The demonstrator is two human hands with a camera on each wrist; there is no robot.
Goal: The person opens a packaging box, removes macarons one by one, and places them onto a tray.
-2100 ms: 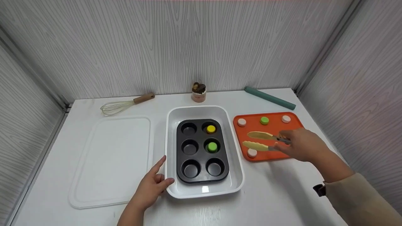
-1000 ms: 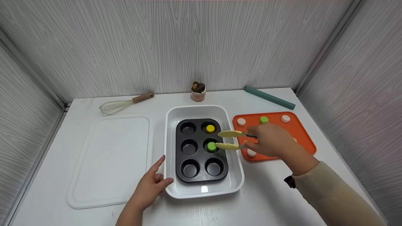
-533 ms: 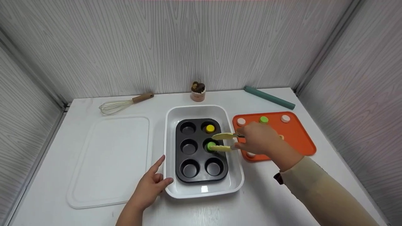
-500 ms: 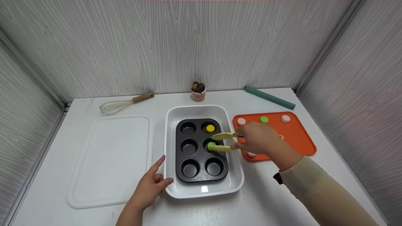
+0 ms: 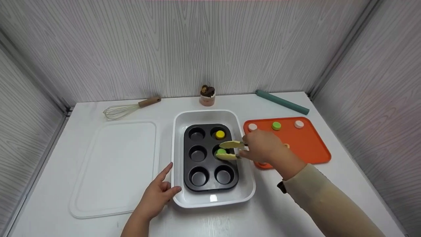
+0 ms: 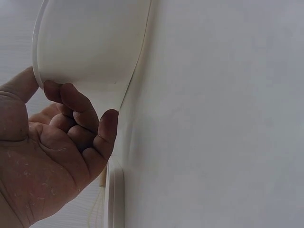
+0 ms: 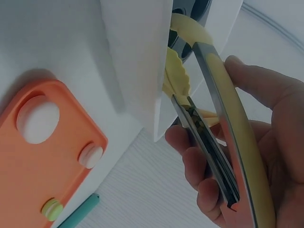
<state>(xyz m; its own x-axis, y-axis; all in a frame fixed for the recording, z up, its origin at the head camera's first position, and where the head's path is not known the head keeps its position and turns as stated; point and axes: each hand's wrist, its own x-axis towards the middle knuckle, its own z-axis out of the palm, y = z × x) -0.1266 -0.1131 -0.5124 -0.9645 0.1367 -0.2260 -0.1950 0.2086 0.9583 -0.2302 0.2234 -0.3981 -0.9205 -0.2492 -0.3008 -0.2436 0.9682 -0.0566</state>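
My right hand (image 5: 263, 146) holds yellow-tipped tongs (image 5: 231, 144), gripping both arms in the right wrist view. The tongs' tips stand apart over the middle right cup of a black muffin tin (image 5: 210, 164). A green macaron (image 5: 221, 151) sits in that cup, partly behind the nearer tip; whether the tips touch it I cannot tell. A yellow macaron (image 5: 220, 134) lies in the cup behind. The tin rests inside a deep white container (image 5: 253, 184). My left hand (image 5: 158, 197) pinches the container's left wall, thumb over the rim and curled fingers (image 6: 83, 107) outside.
Right of the container lies an orange tray (image 5: 312, 148) with several pale macarons and a green macaron (image 5: 276, 125). A clear lid (image 5: 118, 164) lies left. Along the back are a whisk (image 5: 149, 102), a small dessert cup (image 5: 207, 97) and a teal rolling pin (image 5: 283, 102).
My right hand has carried the tongs left from above the orange tray to the muffin tin's middle right cup. The left hand stays on the container.
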